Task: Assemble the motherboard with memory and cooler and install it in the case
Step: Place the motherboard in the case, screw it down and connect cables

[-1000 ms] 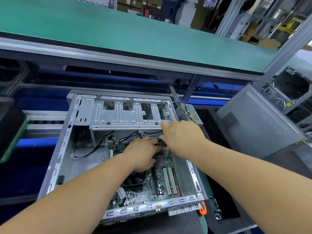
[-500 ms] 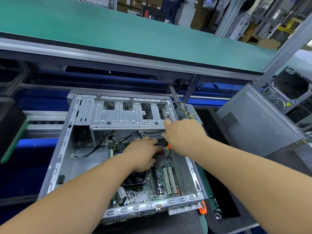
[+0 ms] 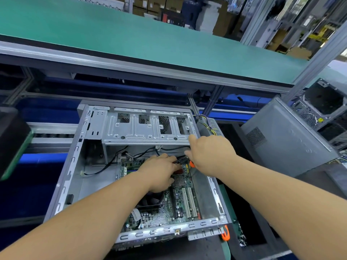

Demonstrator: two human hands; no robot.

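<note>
An open grey case [image 3: 75, 166] lies flat with the green motherboard [image 3: 180, 203] inside it. The black cooler fan [image 3: 152, 200] sits on the board, partly under my left wrist. My left hand [image 3: 159, 171] is over the board's upper middle. Its fingers curl around black cables [image 3: 177, 160] beside a red connector [image 3: 178, 171], and the fingertips are hidden. My right hand [image 3: 210, 154] hovers at the board's upper right corner, below the drive cage [image 3: 142, 132]. It grips an orange-handled tool [image 3: 191, 163], of which only a small part shows.
More black cables [image 3: 112, 160] trail across the case floor on the left. A power supply with coloured wires [image 3: 208, 124] sits behind the case. A second grey case [image 3: 285, 139] leans at the right. An orange loop [image 3: 225, 234] lies by the near right corner. A green shelf [image 3: 131, 34] runs overhead.
My right hand has shifted slightly right and toward me, exposing a little more of the orange handle. My left hand has stayed on the board.
</note>
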